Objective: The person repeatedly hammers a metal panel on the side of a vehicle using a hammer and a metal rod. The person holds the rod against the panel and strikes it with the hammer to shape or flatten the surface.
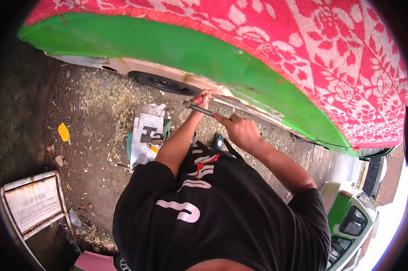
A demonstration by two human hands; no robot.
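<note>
Both hands full here: the right hand (243, 132) wraps a hammer (203, 110), its long axis slanting up-left so the head sits just beside the left hand (204, 96), which grips a red-handled tool (197, 100). The green vehicle's (186, 49) scraped lower sill (170, 71) lies just beyond, left hand nearer; contact, I can't tell.

A framed white sign (34, 208) stands at left.

Soft daylight falls on the ground (95, 149), dimmer at far left. White glare burns out the lower right edge. Fisheye distortion bows the green panel (177, 45); dark vignetting rings everything.
</note>
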